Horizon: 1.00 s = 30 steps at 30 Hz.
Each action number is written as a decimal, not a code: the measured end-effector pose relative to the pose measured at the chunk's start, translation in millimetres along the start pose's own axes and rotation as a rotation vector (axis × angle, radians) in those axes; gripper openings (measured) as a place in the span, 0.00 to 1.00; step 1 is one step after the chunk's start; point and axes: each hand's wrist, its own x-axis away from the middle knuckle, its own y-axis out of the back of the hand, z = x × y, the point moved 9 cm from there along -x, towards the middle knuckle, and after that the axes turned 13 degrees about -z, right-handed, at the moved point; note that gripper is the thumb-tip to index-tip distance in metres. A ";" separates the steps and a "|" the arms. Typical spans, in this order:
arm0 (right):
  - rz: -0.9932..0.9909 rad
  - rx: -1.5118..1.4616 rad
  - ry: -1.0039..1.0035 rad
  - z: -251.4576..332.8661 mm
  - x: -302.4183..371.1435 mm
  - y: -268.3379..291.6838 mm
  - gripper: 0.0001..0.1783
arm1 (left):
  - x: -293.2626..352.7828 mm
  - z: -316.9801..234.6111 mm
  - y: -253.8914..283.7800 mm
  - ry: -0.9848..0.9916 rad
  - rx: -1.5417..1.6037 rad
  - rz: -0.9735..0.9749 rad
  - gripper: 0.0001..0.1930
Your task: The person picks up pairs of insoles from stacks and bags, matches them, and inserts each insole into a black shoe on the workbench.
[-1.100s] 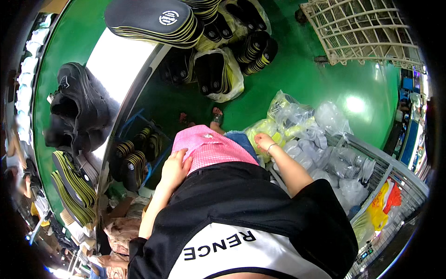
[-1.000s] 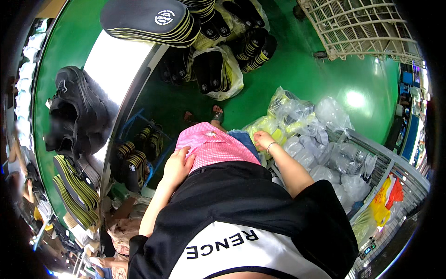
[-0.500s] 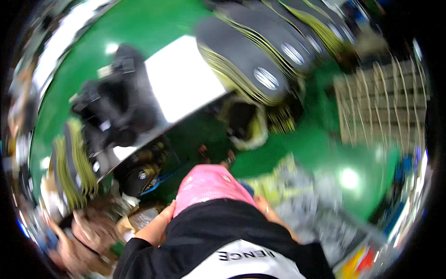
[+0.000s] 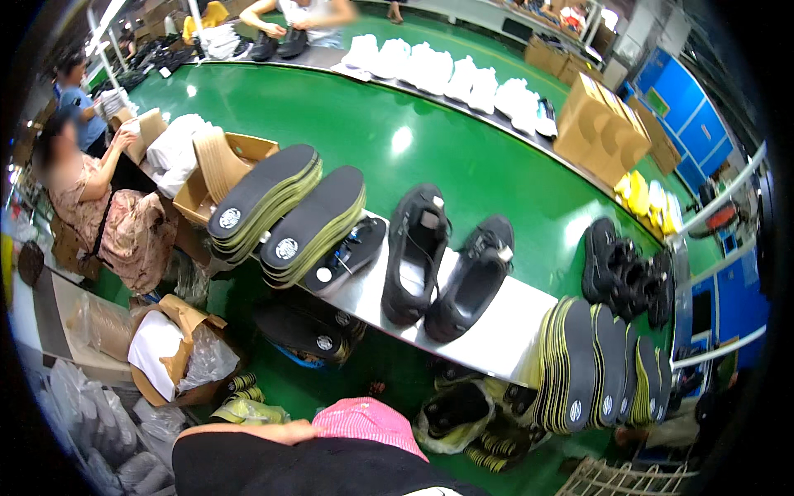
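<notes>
At the bottom, my left hand point(image 4: 296, 431) rests against the pink checked cloth point(image 4: 368, 422) over my lap; its fingers are too hidden to tell whether they hold anything. My right hand is out of sight. In front of me, two black lace-up shoes point(image 4: 471, 285) stand side by side on a pale bench point(image 4: 517, 326). Left of them are two stacks of black insoles with yellow-green edges point(image 4: 277, 190), and a dark shoe or sole point(image 4: 347, 256) lies beside these. More insole stacks point(image 4: 571, 364) stand at the bench's right end.
A conveyor with white-wrapped items point(image 4: 430, 70) and brown cartons point(image 4: 600, 128) runs behind. Several black shoes point(image 4: 626, 273) stand far right. Open cartons point(image 4: 178, 347) are at left, near a seated person point(image 4: 107, 207). Bags of insoles point(image 4: 455, 417) lie under the bench.
My view has swung up and round, so the bench now lies across the middle and the conveyor shows. My right hand has left the picture; the left stays by the pink cloth.
</notes>
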 end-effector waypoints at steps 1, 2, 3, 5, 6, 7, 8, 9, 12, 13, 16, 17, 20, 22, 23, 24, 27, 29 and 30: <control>0.000 0.021 0.041 20.4 -9.9 5.3 0.20 | -18.6 7.2 -4.5 -0.136 -0.032 0.039 0.36; 0.000 0.042 0.074 38.0 -19.0 8.7 0.20 | -35.3 4.4 -10.8 -0.282 -0.070 0.074 0.37; 0.012 0.073 0.116 57.4 -26.1 7.4 0.20 | -50.6 24.3 -17.1 -0.372 -0.055 0.017 0.37; 0.022 0.127 0.161 80.8 -39.6 7.7 0.20 | -56.4 13.2 -17.9 -0.344 -0.021 0.012 0.38; 0.025 0.158 0.181 90.5 -47.9 3.6 0.20 | -42.7 16.4 -22.8 -0.200 0.016 0.071 0.39; 0.065 0.188 0.189 98.1 -42.8 -3.8 0.20 | -38.1 28.0 -23.1 -0.201 0.007 0.052 0.39; 0.093 0.211 0.210 107.9 -44.0 -12.8 0.20 | -34.6 38.1 -24.7 -0.204 -0.005 0.036 0.38; 0.124 0.230 0.228 108.5 -40.3 -23.8 0.20 | -19.2 43.6 -35.5 -0.204 0.152 0.076 0.37; 0.214 0.265 0.290 114.3 -36.7 -52.8 0.20 | 11.4 49.7 -46.0 -0.128 0.309 0.088 0.36; 0.259 0.275 0.307 111.8 -30.8 -62.8 0.20 | 19.9 49.3 -46.9 -0.118 0.359 0.068 0.35; 0.363 0.302 0.343 79.7 -11.7 -79.1 0.20 | 45.0 57.3 -53.7 -0.114 0.518 -0.041 0.33; 0.411 0.311 0.356 62.8 -1.9 -84.2 0.20 | 58.4 63.3 -57.7 -0.117 0.579 -0.104 0.33; 0.525 0.355 0.316 -9.6 19.3 -71.7 0.20 | 80.5 86.6 -82.7 -0.054 0.753 -0.243 0.31; 0.577 0.379 0.262 -53.0 36.9 -51.4 0.20 | 92.9 103.2 -97.4 0.066 0.874 -0.315 0.29; 0.596 0.357 0.248 -62.5 44.2 -47.9 0.20 | 104.1 111.1 -99.6 0.132 0.912 -0.355 0.29; 0.612 0.355 0.246 -69.3 47.1 -45.1 0.20 | 113.4 121.8 -114.6 0.196 0.978 -0.377 0.28; 0.613 0.424 0.288 -66.2 42.5 -41.5 0.20 | 122.3 143.3 -150.1 0.091 1.022 -0.336 0.39; 0.547 0.602 0.319 -57.6 30.1 -35.8 0.20 | 141.5 143.3 -168.6 0.102 1.082 -0.364 0.37; 0.516 0.705 0.322 -51.4 31.0 -34.6 0.20 | 149.5 149.4 -164.7 0.143 1.041 -0.411 0.36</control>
